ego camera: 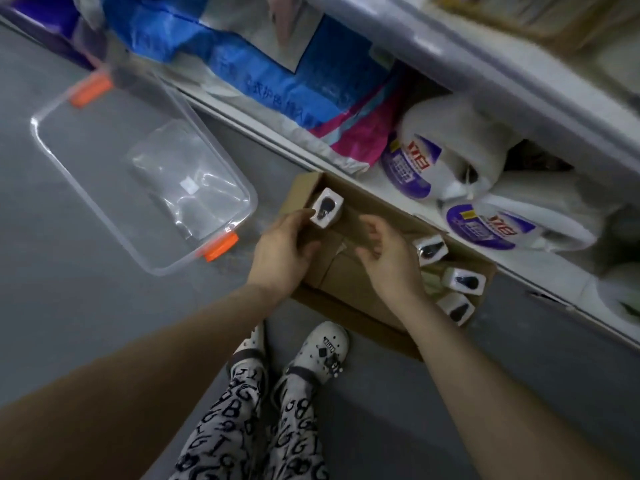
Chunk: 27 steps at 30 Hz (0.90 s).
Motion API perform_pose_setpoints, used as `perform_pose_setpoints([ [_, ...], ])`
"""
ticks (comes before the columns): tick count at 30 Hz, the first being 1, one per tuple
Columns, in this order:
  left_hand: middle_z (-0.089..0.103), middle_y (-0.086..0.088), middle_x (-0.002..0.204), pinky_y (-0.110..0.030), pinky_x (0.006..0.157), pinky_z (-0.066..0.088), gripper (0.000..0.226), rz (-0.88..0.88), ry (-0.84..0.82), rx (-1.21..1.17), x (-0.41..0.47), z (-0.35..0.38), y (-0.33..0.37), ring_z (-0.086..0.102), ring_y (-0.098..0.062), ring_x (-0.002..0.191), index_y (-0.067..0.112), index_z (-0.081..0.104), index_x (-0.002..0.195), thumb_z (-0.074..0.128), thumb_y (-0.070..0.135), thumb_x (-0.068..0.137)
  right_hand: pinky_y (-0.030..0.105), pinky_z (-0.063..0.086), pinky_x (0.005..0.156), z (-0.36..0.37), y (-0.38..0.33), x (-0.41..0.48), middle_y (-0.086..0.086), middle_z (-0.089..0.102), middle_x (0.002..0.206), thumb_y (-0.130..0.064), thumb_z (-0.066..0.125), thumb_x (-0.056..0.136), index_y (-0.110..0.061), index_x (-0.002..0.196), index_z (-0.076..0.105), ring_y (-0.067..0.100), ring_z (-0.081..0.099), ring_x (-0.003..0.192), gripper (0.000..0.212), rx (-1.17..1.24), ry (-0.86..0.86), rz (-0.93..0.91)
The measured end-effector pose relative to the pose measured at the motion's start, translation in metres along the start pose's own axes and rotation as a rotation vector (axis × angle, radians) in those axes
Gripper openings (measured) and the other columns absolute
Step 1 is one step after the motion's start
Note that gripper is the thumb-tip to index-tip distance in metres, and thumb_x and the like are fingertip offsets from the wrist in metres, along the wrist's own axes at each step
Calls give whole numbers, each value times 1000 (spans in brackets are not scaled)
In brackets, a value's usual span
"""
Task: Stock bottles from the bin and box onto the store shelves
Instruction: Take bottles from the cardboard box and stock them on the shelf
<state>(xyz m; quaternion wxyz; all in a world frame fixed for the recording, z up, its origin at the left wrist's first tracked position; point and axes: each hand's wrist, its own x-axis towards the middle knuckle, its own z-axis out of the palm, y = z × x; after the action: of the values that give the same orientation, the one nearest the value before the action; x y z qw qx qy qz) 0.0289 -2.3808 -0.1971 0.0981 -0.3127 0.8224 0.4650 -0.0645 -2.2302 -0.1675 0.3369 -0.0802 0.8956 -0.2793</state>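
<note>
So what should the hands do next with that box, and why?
Probably curl the left hand around the white bottle in the far corner of the box and lift it out. Its fingertips touch that bottle, the right hand hovers with nothing in it, and three more bottles wait at the box's other end.

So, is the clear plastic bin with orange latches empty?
Nearly empty: the clear plastic bin holds only crumpled transparent film; the grey floor shows through its base.

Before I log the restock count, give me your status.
Left hand touching end bottle, grip unclear. Right hand open above cardboard box. Three more bottles visible inside. Nothing blocking.
</note>
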Motion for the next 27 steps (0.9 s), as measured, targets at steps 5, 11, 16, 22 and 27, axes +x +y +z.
perform_pose_setpoints([
  [5, 60, -3, 131, -38, 101, 47, 55, -27, 34, 40, 33, 33, -34, 58, -22, 118, 21, 53, 136, 71, 18, 84, 40, 47, 105, 30, 24, 56, -1, 55, 140, -8, 65, 91, -30, 141, 48, 18, 50, 130, 56, -101, -46, -38],
  [11, 54, -4, 139, -31, 102, 38, 64, -9, 35, 79, 59, 61, -63, 51, -24, 126, 21, 46, 143, 71, 16, 84, 33, 40, 108, 62, 39, 112, -4, 44, 149, -5, 64, 91, -29, 148, 38, 17, 43, 135, 68, -186, -111, -152],
  [16, 48, -1, 147, -31, 107, 36, 69, 1, 18, 80, 65, 81, -76, 47, -21, 132, 20, 40, 148, 70, 17, 86, 24, 30, 107, 79, 46, 135, -9, 25, 161, 4, 58, 92, -30, 155, 25, 14, 32, 143, 80, -257, -194, -209],
  [22, 43, 0, 151, -38, 110, 41, 74, -4, 16, 40, 61, 91, -78, 46, -18, 133, 20, 33, 152, 69, 16, 88, 19, 38, 93, 84, 57, 132, -4, 34, 146, 3, 62, 88, -32, 150, 35, 15, 44, 127, 76, -252, -159, -253],
  [27, 44, -1, 150, -26, 111, 34, 68, 53, 12, 65, 58, 99, -79, 44, -17, 134, 18, 37, 149, 68, 17, 88, 41, 56, 91, 88, 77, 121, 1, 43, 137, -2, 71, 82, -30, 134, 47, 23, 49, 125, 64, -182, -96, -215],
])
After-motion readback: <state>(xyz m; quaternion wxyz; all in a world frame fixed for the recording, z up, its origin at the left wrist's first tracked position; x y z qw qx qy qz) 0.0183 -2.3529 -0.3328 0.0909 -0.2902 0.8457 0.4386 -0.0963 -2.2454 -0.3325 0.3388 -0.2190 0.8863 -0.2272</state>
